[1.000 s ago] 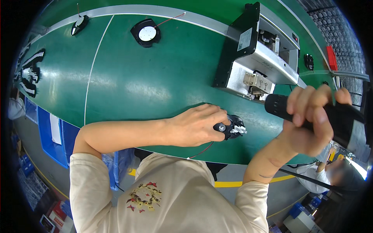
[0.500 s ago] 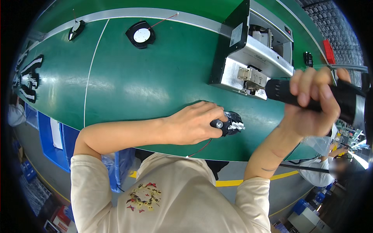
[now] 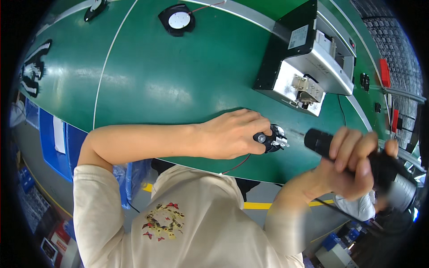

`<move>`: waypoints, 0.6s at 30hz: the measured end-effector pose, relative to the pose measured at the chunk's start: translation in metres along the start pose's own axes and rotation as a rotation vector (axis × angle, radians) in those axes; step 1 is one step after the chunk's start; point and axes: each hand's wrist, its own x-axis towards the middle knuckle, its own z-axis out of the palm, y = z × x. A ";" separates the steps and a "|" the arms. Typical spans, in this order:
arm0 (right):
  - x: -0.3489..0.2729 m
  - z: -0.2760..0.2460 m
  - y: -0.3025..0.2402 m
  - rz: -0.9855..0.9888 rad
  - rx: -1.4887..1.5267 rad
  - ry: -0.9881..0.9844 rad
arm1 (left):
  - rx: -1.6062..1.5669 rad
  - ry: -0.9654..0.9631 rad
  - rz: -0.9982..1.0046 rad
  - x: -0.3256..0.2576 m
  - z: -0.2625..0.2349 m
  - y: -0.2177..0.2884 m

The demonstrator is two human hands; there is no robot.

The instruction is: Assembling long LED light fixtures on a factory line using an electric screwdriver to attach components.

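Observation:
My left hand [image 3: 232,134] rests on the green worktable, its fingers closed around a small black fan-like part [image 3: 274,145] with silvery pieces at its right side. A thin red wire [image 3: 237,166] trails from that part toward the table's near edge. Raised off to the right, my right hand [image 3: 351,163] is wrapped around a black power screwdriver [image 3: 324,144]. The tool's nose points left toward the held part, but stays apart from it. Its thin bit is smeared by motion, and its back end is blurred.
A silver and black bench machine [image 3: 308,67] stands beyond my right hand. Farther off lies a black fan-like part [image 3: 178,20] with a white disc and red wire. Black-and-white parts [image 3: 33,69] sit at far left. Blue bins [image 3: 56,147] are below the left edge.
My right hand has lowered the screwdriver away from the machine, its nose now farther from the machine's front. My left hand keeps hold of the black part. The whole view has shifted slightly.

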 end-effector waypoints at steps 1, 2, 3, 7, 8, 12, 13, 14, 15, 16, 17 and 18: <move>-0.002 0.001 -0.002 0.017 -0.008 -0.088 | 0.017 -0.005 0.008 -0.001 0.000 -0.001; -0.011 0.008 -0.001 0.004 0.009 -0.021 | 0.010 0.002 -0.003 -0.002 0.000 -0.001; -0.015 0.007 0.001 0.003 0.008 -0.022 | 0.013 -0.003 -0.004 -0.002 -0.001 -0.002; -0.023 0.008 0.016 0.027 -0.012 0.021 | 0.010 -0.006 -0.012 -0.002 -0.003 -0.001; -0.024 0.007 0.019 0.028 -0.008 0.020 | 0.011 -0.006 -0.016 -0.002 -0.003 -0.001; -0.027 0.008 0.024 0.035 -0.028 0.083 | 0.005 0.007 -0.016 -0.001 -0.001 0.000; -0.028 0.010 0.025 0.024 -0.022 0.093 | 0.008 0.006 -0.016 -0.001 -0.001 0.001; -0.029 0.011 0.026 0.025 -0.018 0.093 | 0.009 0.005 -0.019 -0.002 -0.001 0.001; -0.030 0.012 0.026 0.035 -0.039 0.070 | 0.011 0.005 -0.020 -0.002 0.000 0.001; -0.031 0.012 0.025 0.045 -0.060 0.047 | 0.013 0.005 -0.020 -0.001 0.000 0.000; -0.030 -0.001 0.016 0.139 -0.058 -0.120 | 0.011 0.003 -0.020 -0.001 0.001 0.000; -0.030 -0.004 0.013 0.140 -0.053 -0.121 | -0.006 0.019 -0.019 -0.001 0.001 0.000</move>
